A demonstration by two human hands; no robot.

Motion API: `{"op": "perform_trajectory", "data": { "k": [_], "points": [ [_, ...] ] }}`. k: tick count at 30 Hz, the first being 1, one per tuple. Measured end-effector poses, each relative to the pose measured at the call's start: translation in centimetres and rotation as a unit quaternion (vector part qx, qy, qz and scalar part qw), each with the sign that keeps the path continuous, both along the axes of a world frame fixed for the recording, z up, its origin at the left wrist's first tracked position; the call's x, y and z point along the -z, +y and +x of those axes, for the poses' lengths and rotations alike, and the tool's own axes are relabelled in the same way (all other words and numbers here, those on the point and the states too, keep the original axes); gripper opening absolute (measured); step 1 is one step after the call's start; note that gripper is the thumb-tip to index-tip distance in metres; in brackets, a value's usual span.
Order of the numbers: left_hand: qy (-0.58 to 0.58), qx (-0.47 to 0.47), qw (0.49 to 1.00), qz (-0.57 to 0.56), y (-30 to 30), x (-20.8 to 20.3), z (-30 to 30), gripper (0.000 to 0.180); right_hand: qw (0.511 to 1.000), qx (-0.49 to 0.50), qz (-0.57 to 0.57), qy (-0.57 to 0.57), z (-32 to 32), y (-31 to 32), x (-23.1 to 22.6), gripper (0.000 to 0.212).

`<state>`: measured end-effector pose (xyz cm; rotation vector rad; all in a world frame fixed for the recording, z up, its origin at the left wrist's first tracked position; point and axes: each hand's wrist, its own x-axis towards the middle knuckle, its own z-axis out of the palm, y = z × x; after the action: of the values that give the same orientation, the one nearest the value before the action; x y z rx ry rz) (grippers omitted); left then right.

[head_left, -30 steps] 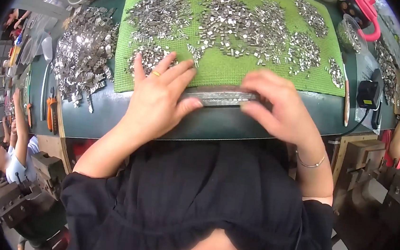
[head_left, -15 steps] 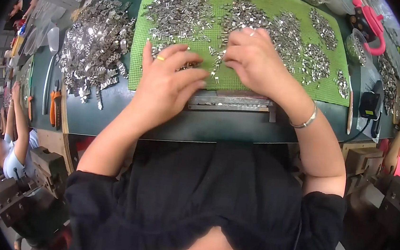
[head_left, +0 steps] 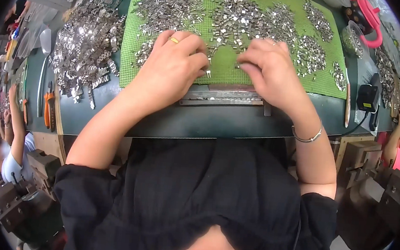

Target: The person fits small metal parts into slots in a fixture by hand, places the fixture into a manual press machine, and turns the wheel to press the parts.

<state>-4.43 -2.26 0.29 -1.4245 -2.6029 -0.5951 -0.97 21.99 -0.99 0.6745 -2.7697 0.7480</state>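
Note:
A green textured mat (head_left: 225,63) carries several piles of small shiny metal pieces (head_left: 169,8). My left hand (head_left: 179,61), a ring on one finger, curls closed over the mat's near left part; what its fingers hold is hidden. Beside its fingertips lies a small two-pronged metal piece (head_left: 208,73). To the right, my right hand (head_left: 271,69) has thumb and forefinger closed together, with a tiny metal piece (head_left: 237,65) at their tips. Between my wrists, along the mat's near edge, rests a narrow metal bar fixture (head_left: 223,98).
Left of the mat is a heap of linked metal strips (head_left: 86,43), with orange-handled pliers (head_left: 49,107) nearer me. At right are a plastic cup (head_left: 352,40) of metal bits, a pink-handled thing (head_left: 368,20) and a black adapter (head_left: 368,98). Other people work on both sides.
My left hand has moved slightly right and its spread fingers have curled in. The right hand has shifted a little right and nearer. The mat between them shows fewer loose pieces.

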Motion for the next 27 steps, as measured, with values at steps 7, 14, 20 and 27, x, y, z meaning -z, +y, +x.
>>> {"op": "perform_trajectory", "data": {
  "k": [7,14,20,27],
  "points": [
    [-0.108,-0.030,0.989,0.096,0.9,-1.1,3.9,0.012,0.999,-0.042,-0.001,-0.004,-0.8,0.4,0.7,0.002],
    [-0.122,-0.049,0.988,0.083,1.5,-0.2,5.4,0.012,0.996,-0.054,-0.053,0.050,-0.7,0.5,0.8,0.007],
    [0.053,-0.033,0.997,0.049,1.7,0.5,6.0,0.019,0.988,-0.066,-0.140,-0.013,3.4,-0.2,-0.9,0.007],
    [-0.015,-0.013,0.997,0.080,0.4,-0.1,5.1,0.016,0.985,-0.082,-0.149,-0.038,4.5,-0.5,-0.7,0.010]
  ]
}}
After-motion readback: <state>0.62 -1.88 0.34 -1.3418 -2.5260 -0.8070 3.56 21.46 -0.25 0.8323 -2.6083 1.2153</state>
